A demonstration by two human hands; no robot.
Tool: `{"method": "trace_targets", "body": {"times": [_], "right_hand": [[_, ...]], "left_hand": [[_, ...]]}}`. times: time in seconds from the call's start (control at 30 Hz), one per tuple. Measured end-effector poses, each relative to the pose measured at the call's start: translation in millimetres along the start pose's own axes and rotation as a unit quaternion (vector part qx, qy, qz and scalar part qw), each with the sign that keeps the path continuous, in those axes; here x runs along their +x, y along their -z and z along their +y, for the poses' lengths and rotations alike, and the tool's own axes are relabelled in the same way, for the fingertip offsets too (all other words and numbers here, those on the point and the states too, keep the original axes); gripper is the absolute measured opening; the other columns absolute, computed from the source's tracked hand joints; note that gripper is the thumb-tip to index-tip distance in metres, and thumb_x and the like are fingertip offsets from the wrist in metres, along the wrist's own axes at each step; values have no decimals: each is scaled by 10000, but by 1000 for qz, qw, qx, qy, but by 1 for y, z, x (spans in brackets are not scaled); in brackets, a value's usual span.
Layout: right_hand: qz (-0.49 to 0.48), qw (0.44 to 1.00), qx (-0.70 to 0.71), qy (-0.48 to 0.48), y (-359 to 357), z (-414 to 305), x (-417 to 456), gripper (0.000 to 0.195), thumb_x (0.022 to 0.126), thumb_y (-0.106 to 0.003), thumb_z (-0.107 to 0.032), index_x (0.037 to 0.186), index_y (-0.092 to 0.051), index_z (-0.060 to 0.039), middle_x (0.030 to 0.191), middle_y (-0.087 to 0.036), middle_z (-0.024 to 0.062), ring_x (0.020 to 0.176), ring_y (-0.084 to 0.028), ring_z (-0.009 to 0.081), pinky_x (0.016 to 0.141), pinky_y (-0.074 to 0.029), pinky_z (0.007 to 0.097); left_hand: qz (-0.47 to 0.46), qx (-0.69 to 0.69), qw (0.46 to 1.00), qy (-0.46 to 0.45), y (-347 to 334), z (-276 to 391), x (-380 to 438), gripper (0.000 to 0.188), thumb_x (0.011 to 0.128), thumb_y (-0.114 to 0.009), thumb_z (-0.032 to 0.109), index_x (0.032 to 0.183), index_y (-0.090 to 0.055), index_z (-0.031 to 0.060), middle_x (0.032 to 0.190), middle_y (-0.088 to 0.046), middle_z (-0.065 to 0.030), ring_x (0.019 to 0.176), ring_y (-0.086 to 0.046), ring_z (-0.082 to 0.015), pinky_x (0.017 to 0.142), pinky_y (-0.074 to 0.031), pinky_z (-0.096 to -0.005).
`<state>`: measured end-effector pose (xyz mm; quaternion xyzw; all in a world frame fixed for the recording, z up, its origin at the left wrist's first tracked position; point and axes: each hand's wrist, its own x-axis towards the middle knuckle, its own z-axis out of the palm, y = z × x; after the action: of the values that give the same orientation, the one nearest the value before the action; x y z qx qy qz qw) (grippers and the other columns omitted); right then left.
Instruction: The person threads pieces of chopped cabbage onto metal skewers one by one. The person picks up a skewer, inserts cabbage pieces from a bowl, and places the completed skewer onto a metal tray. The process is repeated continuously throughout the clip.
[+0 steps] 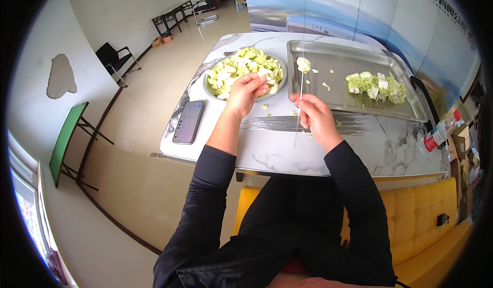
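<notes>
Between the fingers of my left hand (246,91) is a piece of pale cabbage leaf (272,80), held over the near right side of a round bowl (284,78). Chopped cabbage leaves (238,66) heap up in that bowl. My right hand (314,112) grips a thin skewer (300,85) that points away from me, a clump of cabbage (303,64) on its far end. Below my right hand, a bundle of loose skewers (269,123) lies across the tabletop. On the right side of a metal tray (327,95) rest several skewers threaded with cabbage (375,87).
A smartphone (188,122) lies by the left edge of the marble-patterned table (400,149). Near the right edge is a plastic bottle (439,134) with a red cap. Small cabbage scraps (326,87) dot the tray. Under the table's front edge stands a yellow padded bench (416,211).
</notes>
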<state>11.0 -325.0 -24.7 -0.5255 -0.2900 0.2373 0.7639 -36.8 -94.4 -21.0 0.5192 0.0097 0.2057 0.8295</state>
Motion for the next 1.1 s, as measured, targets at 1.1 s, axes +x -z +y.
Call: {"method": "trace_targets", "body": {"times": [1.1], "right_hand": [[-70, 994, -71, -38, 7, -3, -14, 105, 885, -523, -79, 823, -582, -19, 594, -561, 50, 425, -403, 53, 411, -308, 209]], "left_hand": [[70, -1, 996, -51, -8, 1, -4, 188, 893, -623, 60, 1079, -601, 38, 918, -657, -62, 817, -664, -179, 703, -561, -266]]}}
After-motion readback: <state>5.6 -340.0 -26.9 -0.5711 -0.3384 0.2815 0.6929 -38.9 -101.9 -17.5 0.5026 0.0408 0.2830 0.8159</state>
